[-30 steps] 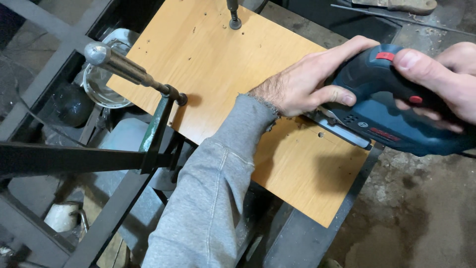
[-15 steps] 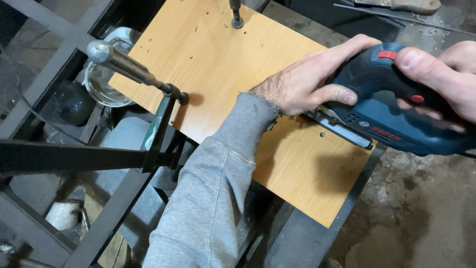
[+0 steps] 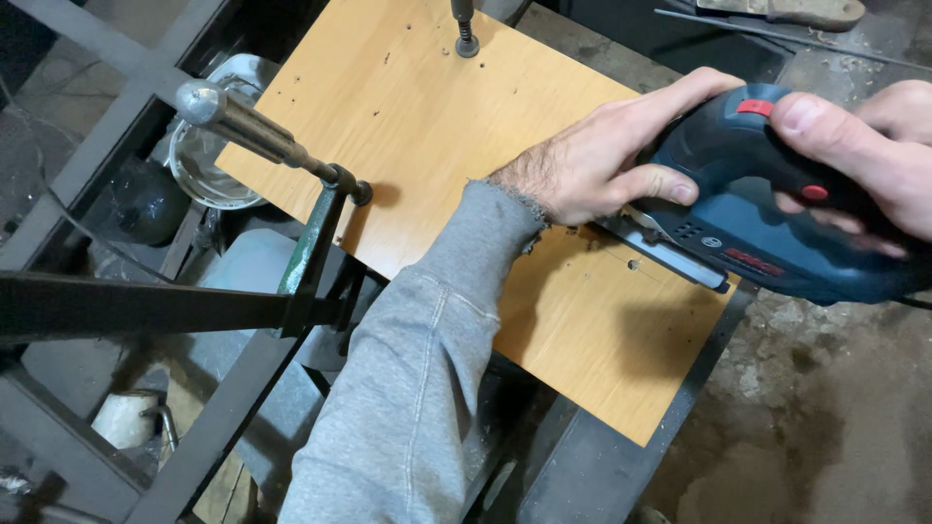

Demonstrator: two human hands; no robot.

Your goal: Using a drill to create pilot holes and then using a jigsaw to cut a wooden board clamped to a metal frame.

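Gripping the dark blue handheld power jigsaw (image 3: 767, 218), the right hand (image 3: 864, 146) wraps closed around its top handle while the left hand (image 3: 602, 160) curls over its front. It sits on the orange-brown laminated wood panel (image 3: 437, 126), right of the green metal screw clamp (image 3: 311, 243). Keeping the saw's base flat would likely steady the cut.

One head-worn camera looks steeply down, close over the board (image 3: 437, 126). The board runs diagonally through the middle; the clamp (image 3: 311, 243) sits left of it, the floor (image 3: 825, 417) lower right of it.
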